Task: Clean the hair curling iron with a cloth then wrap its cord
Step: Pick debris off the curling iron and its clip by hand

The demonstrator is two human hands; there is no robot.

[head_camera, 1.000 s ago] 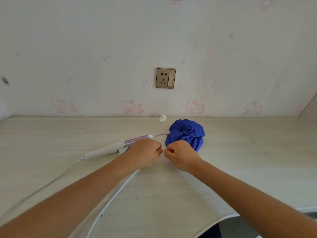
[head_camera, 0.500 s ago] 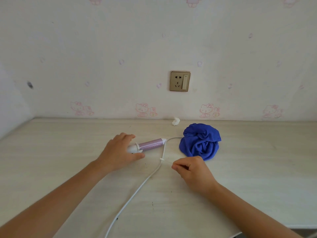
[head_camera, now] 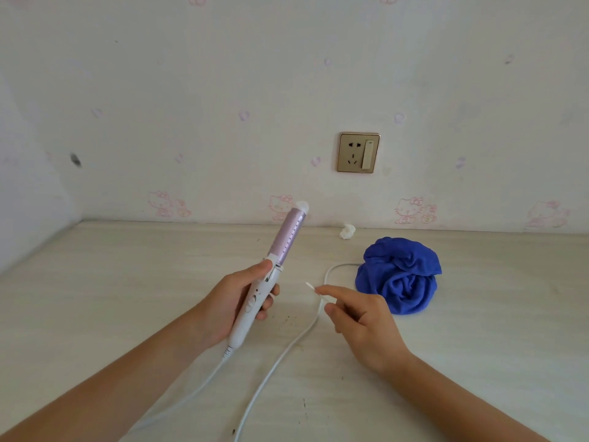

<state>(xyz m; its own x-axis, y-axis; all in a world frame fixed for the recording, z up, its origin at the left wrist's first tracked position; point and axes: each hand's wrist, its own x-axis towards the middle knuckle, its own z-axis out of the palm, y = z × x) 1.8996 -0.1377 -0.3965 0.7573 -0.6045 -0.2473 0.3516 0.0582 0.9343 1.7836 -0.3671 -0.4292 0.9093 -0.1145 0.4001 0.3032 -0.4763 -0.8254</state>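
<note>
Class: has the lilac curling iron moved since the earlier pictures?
Yes, upward: the white and lilac plastic curling iron, earlier flat on the pale wooden table, is now held tilted above it in the left hand.

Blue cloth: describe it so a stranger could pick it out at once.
Find the gold wall socket above the table. Below it, slightly right, lies the blue cloth, bunched into a mound. Its neighbours, a cord and a small scrap, are white.
</note>
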